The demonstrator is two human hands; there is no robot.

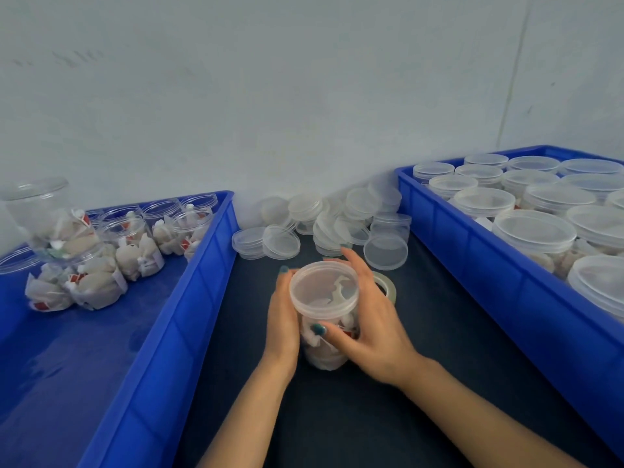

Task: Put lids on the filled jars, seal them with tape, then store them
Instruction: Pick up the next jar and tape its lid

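- The clear plastic jar of pale sachets (324,346) stands at centre, its translucent round lid (323,288) seated on top.
- Left hand (283,319) at 9 o'clock, right hand (371,319) at 3 o'clock; both sets of fingers are wrapped round the jar wall.
- We judge capping done and taping due: the clear tape roll (386,283) at 2 o'clock wants a freed right hand.

No readable text; red tags in jars (131,241) too blurred.

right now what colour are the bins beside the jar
Bright blue, both the left bin and the right bin, in the head view.
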